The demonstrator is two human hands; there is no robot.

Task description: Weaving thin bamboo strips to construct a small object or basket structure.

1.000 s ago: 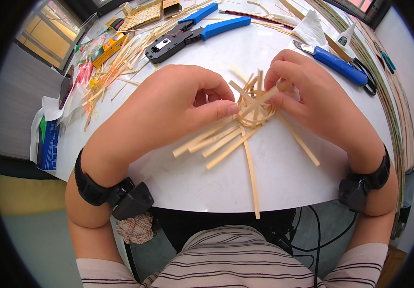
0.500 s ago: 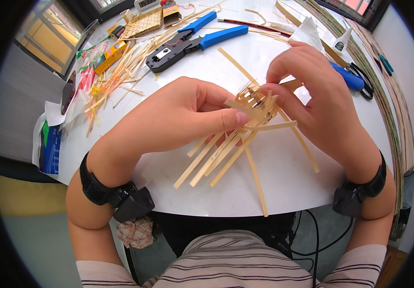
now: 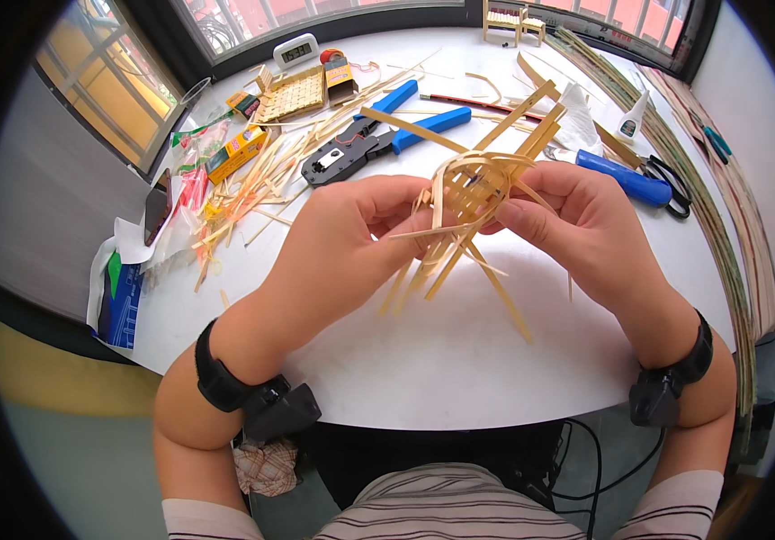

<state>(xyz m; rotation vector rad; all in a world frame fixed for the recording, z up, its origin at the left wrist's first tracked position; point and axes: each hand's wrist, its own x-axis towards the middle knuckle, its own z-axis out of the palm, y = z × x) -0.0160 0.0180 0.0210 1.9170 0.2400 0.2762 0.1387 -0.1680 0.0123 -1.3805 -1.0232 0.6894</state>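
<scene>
Between both hands, raised over the white table, is a small half-woven bamboo basket (image 3: 474, 192). Its woven hollow faces up toward me, and loose strip ends stick out on all sides. My left hand (image 3: 378, 219) pinches its left side, thumb in front and fingers partly hidden behind. At the right edge my right hand (image 3: 567, 211) grips it, the thumb against the rim and the fingers curled behind. One thin strip (image 3: 441, 200) bends in a loop around the near left side of the weave.
A blue-handled crimping tool (image 3: 360, 148) lies beyond my hands. Loose bamboo strips (image 3: 257, 193) are heaped at the left, near a woven tray (image 3: 293, 97). Toward the right lie a blue-handled tool (image 3: 623, 178), black-handled scissors (image 3: 671, 184), a glue bottle (image 3: 632, 119) and long bamboo lengths (image 3: 702, 189).
The basket has tilted so its hollow shows, with strips now pointing away from me. My right hand has lowered from above the weave to its right edge. The view has tilted up slightly.
</scene>
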